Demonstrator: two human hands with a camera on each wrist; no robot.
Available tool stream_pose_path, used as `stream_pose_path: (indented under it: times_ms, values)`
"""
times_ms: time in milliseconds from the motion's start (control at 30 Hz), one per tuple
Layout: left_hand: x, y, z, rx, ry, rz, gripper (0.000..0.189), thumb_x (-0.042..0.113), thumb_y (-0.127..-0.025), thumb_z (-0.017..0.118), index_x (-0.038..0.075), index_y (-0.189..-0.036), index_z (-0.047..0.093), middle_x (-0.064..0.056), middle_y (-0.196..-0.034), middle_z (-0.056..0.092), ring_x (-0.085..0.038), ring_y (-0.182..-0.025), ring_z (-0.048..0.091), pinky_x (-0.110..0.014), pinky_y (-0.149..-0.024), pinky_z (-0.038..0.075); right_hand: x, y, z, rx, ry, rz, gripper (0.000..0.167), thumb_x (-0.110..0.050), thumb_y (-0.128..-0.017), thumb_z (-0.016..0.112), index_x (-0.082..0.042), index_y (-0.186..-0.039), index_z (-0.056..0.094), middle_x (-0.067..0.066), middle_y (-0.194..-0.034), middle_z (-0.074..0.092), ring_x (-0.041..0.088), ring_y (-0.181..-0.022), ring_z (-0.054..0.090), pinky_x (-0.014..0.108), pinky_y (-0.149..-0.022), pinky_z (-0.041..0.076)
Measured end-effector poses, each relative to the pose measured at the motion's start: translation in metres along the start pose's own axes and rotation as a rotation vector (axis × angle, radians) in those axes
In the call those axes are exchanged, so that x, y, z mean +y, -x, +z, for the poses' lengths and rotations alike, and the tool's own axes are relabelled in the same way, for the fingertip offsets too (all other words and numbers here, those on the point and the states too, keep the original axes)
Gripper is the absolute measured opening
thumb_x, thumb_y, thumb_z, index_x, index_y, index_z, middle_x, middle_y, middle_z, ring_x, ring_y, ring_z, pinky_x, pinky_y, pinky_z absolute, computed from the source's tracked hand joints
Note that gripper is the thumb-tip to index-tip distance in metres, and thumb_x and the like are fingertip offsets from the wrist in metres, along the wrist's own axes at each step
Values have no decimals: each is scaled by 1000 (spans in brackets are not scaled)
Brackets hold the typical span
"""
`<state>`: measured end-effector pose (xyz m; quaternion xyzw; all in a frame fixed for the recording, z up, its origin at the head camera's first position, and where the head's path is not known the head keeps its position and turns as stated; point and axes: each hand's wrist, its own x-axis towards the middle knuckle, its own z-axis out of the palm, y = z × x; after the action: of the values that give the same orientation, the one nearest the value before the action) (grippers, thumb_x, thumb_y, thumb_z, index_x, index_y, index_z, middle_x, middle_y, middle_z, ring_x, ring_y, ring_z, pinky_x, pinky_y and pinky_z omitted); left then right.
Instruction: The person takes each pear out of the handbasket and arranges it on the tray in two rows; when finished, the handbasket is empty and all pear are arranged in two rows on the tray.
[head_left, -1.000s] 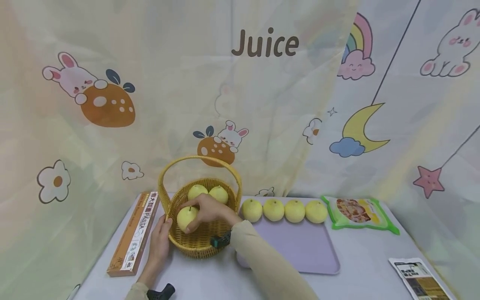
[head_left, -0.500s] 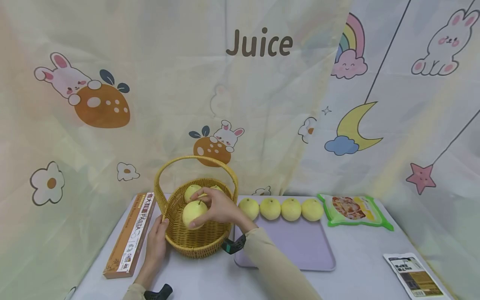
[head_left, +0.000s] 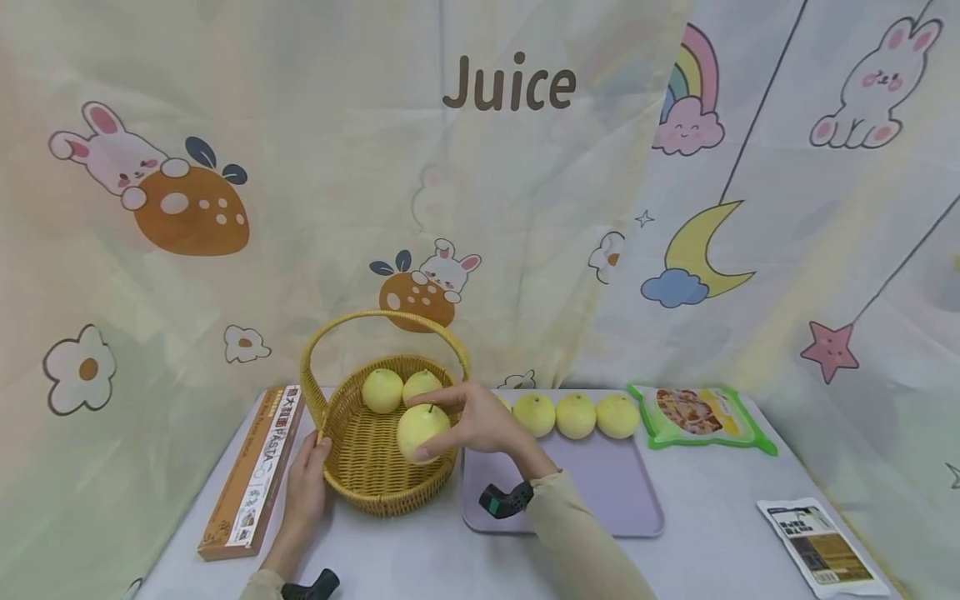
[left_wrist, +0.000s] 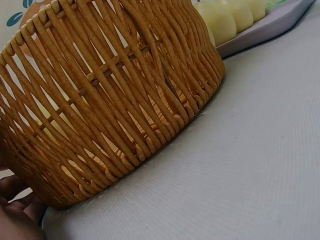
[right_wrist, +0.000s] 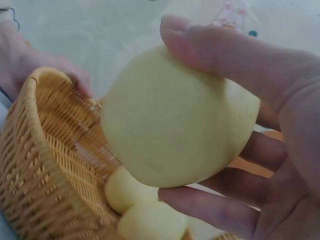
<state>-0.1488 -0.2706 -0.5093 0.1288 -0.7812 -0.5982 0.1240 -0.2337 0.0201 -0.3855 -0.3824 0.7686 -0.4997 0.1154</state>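
Observation:
In the head view, my right hand (head_left: 480,421) grips a round pale-yellow pear (head_left: 422,433) with a short stem, raised over the right side of a wicker basket (head_left: 375,467). The right wrist view shows the thumb on one side of this pear (right_wrist: 170,120) and the fingers on the other. My left hand (head_left: 306,479) holds the basket's left rim, below the foot of its arched handle. Two more pears (head_left: 382,390) lie at the back inside the basket. The left wrist view shows the woven basket wall (left_wrist: 110,95), with part of the left hand (left_wrist: 20,215) against it.
Right of the basket, a lilac tray (head_left: 600,500) carries a row of several pears (head_left: 576,415) along its far edge. A long pasta box (head_left: 251,475) lies to the left. A green-edged food bag (head_left: 701,417) and a white-and-brown packet (head_left: 821,546) lie to the right.
My right hand has lifted the pear from the left part of the basket and carried it right, towards the basket's right rim. The left hand stays on the basket.

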Motion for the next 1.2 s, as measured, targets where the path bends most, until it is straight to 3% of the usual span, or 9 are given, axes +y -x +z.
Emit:
stream_pose_path:
  times_ms: [167,367,500,767,933,1200]
  values:
    - [1,1,1,8,-11,-3,68,51,-115,29,8,-168,27,-21,-171,32,-41,-161,25,-59,-132,21,2,17,-11,46,7,8,61,-28,-72,100,-23,-129,78,-7,-128,76,8,-101,70,26,-81,59]
    - [1,1,1,-10,-5,-4,69,51,-115,29,9,-169,25,-21,-172,30,-41,-162,24,-59,-132,19,6,35,-29,89,-47,-47,59,-22,-72,100,-23,-128,79,3,-128,78,18,-110,74,38,-82,66]
    - [1,1,0,-16,12,-1,67,50,-115,29,10,-169,24,-21,-172,29,-40,-162,23,-59,-132,19,11,45,-41,117,-37,-57,61,-19,-72,100,-18,-128,79,3,-128,78,16,-111,73,37,-79,66]
    - [0,1,2,-14,8,3,68,51,-115,28,11,-169,24,-20,-172,31,-39,-161,25,-59,-132,20,21,60,-52,128,-62,7,66,-15,-71,100,-11,-133,76,6,-131,76,15,-102,74,35,-82,66]
    - [-1,1,2,-19,7,-1,68,51,-115,27,11,-169,23,-19,-172,30,-40,-162,24,-59,-132,20,32,67,-53,137,-66,25,66,-14,-72,99,-8,-133,75,11,-136,73,15,-109,75,31,-85,65]
    - [1,1,0,-26,-1,-6,68,51,-115,27,12,-170,21,-18,-174,27,-39,-163,22,-58,-133,19,56,73,-51,141,-44,96,66,-17,-70,101,-14,-131,77,4,-138,73,24,-119,71,49,-94,63]
